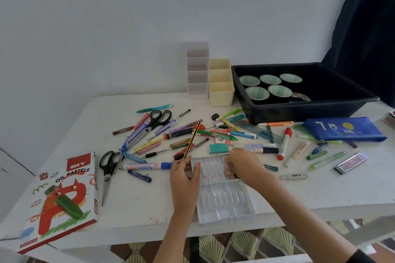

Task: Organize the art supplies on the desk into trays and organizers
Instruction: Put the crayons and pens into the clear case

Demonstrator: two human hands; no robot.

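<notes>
A clear plastic tray (pixel 222 194) with ribbed slots lies at the front edge of a scuffed white desk (pixel 136 205), and everything else is placed from it. The left hand (pixel 184 177) is at the tray's left rim, gripping a striped pencil (pixel 192 139) that points up and away over the clutter, with its thumb on the rim. The right hand (pixel 243 166) curls its fingers over the tray's far right corner, gripping it. Beyond the tray, pens, markers and highlighters lie scattered loose across the desk. Just left of it lie a blue marker (pixel 145 166) and black-handled scissors (pixel 108 173). Further left, an oil pastels box (pixel 64 198) lies flat at the desk corner. Far behind the tray, a white organizer (pixel 197 70) and a cream organizer (pixel 221 83) stand side by side against a pale, bare wall (pixel 106 28). To the tray's far right, a black bin (pixel 310 109) holds round cups, with a blue pouch (pixel 344 130) in front of it. A dark curtain (pixel 367 28) hangs behind the bin. Below the tray, a leaf-patterned floor (pixel 235 245) shows under the desk.
</notes>
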